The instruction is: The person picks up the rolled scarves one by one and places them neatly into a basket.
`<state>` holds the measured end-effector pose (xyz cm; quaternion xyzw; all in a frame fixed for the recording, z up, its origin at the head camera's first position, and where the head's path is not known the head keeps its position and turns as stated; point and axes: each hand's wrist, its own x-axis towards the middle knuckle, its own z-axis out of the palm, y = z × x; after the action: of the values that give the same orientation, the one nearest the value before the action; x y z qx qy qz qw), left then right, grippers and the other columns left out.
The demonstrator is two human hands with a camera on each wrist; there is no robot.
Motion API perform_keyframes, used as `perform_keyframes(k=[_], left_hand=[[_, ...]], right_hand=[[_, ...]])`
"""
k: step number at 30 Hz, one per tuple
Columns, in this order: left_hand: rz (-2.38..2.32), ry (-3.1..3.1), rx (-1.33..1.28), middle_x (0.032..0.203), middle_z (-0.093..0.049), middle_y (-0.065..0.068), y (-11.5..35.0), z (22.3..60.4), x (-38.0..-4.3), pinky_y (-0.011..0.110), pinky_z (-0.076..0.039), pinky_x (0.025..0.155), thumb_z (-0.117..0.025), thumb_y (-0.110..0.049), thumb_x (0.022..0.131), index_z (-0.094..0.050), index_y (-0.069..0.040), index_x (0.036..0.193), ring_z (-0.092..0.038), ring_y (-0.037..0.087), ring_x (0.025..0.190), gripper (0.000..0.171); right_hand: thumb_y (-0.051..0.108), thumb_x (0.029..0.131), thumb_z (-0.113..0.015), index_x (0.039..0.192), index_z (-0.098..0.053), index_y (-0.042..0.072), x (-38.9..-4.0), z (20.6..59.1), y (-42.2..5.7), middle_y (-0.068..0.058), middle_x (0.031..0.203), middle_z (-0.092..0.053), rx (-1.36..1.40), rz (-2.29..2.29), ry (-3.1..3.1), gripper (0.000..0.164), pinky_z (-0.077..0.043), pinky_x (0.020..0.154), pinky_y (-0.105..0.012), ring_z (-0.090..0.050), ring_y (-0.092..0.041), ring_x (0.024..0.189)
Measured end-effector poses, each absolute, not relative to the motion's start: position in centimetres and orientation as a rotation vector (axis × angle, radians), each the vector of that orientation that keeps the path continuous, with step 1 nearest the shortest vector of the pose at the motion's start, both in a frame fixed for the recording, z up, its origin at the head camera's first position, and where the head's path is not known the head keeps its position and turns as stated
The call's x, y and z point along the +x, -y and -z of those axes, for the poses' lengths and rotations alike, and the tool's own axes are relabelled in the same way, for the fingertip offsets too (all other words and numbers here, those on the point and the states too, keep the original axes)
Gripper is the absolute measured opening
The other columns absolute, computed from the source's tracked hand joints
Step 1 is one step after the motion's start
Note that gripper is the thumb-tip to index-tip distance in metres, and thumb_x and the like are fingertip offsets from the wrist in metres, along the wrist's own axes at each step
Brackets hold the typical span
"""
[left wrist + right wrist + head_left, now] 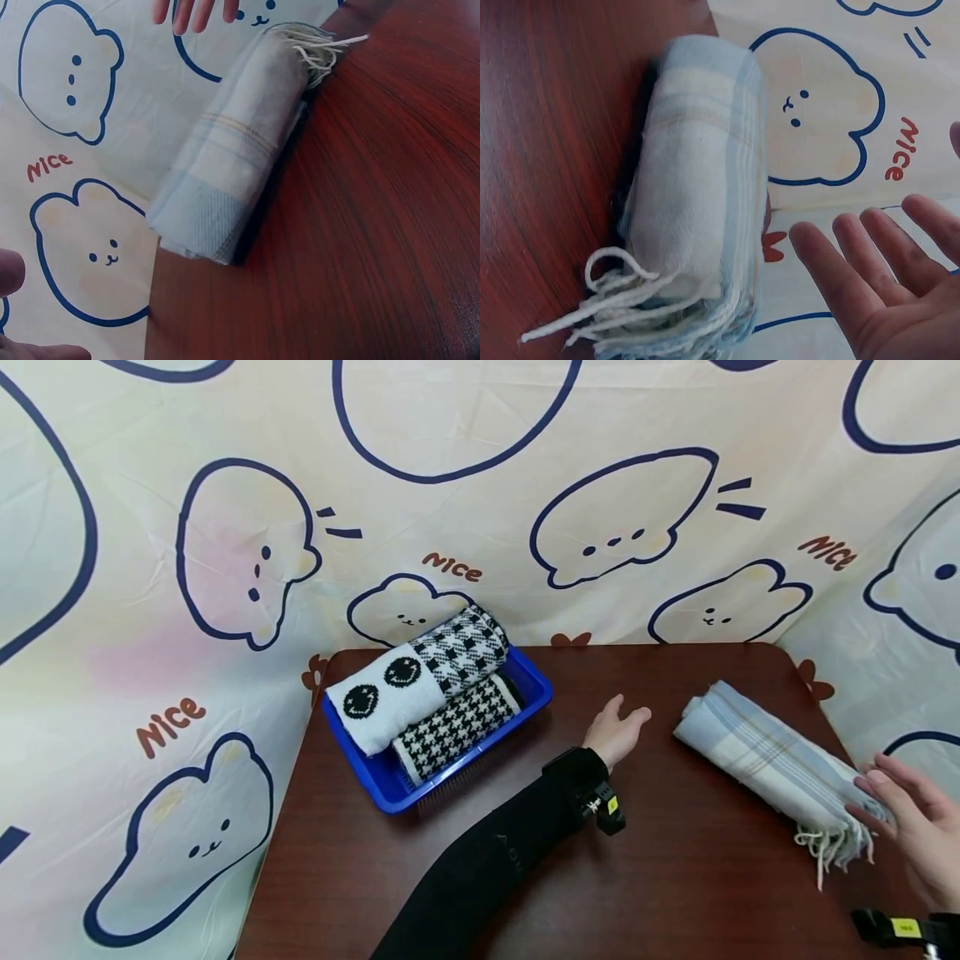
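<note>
A rolled scarf, pale blue and white with thin stripes and a fringed end, lies on the right part of the brown table. My right hand is at its fringed end, fingers extended; in the right wrist view those fingers stand apart from the cloth. Left of the scarf, my left hand hovers over the table with thumb and fingers spread, holding nothing. Only bits of its fingers show at the edge of the left wrist view.
A blue plastic basket at the table's back left holds two rolled black-and-white cloths: a houndstooth one and one with smiley faces resting higher. A curtain printed with cartoon bears hangs behind the brown table.
</note>
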<state>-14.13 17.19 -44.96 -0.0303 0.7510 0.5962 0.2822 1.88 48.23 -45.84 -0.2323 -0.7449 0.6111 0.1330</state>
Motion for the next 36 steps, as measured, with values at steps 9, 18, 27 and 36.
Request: perform_keyframes(k=[9, 18, 27, 36], left_hand=[[-1.545, -2.056, -0.081, 0.146, -0.044, -0.007, -18.2, 45.5, -13.9, 0.039, -0.038, 0.106, -0.055, -0.051, 0.093, -0.041, -0.035, 0.144, -0.040, 0.019, 0.135, 0.055], [-1.516, -2.041, -0.076, 0.146, -0.044, -0.007, -18.6, 46.2, -13.7, 0.040, -0.037, 0.106, -0.054, -0.051, 0.093, -0.043, -0.033, 0.144, -0.039, 0.020, 0.136, 0.055], [-1.499, -2.041, -0.106, 0.144, -0.046, -0.008, -19.0, 46.9, -13.6, 0.037, -0.038, 0.106, -0.056, -0.052, 0.092, -0.045, -0.032, 0.143, -0.041, 0.018, 0.134, 0.055], [-1.489, -2.015, -0.092, 0.146, -0.044, -0.007, -19.5, 48.0, -13.3, 0.041, -0.037, 0.106, -0.055, -0.054, 0.092, -0.043, -0.033, 0.144, -0.040, 0.020, 0.135, 0.057]], right_hand=[[0.025, 0.100, -0.052, 0.152, -0.028, 0.023, 1.7, 46.5, -49.2, 0.014, 0.141, -0.037, -1.017, -1.506, 2.219, 0.058, -0.040, 0.058, 0.001, -0.040, 0.009, 0.112], [0.041, 0.099, -0.042, 0.156, -0.013, 0.026, 1.3, 47.9, -50.0, -0.010, 0.161, -0.009, -1.365, -1.238, 2.356, 0.065, -0.016, 0.118, -0.049, -0.012, -0.027, 0.147], [0.046, 0.099, -0.038, 0.155, -0.003, 0.006, 0.8, 49.1, -51.0, -0.023, 0.159, 0.003, -1.373, -1.149, 2.503, 0.076, -0.017, 0.110, -0.065, -0.003, -0.045, 0.144], [0.058, 0.096, -0.033, 0.154, 0.005, 0.005, 0.4, 50.5, -51.1, -0.025, 0.158, 0.006, -1.446, -1.246, 2.513, 0.087, -0.027, 0.104, -0.067, -0.012, -0.052, 0.140]])
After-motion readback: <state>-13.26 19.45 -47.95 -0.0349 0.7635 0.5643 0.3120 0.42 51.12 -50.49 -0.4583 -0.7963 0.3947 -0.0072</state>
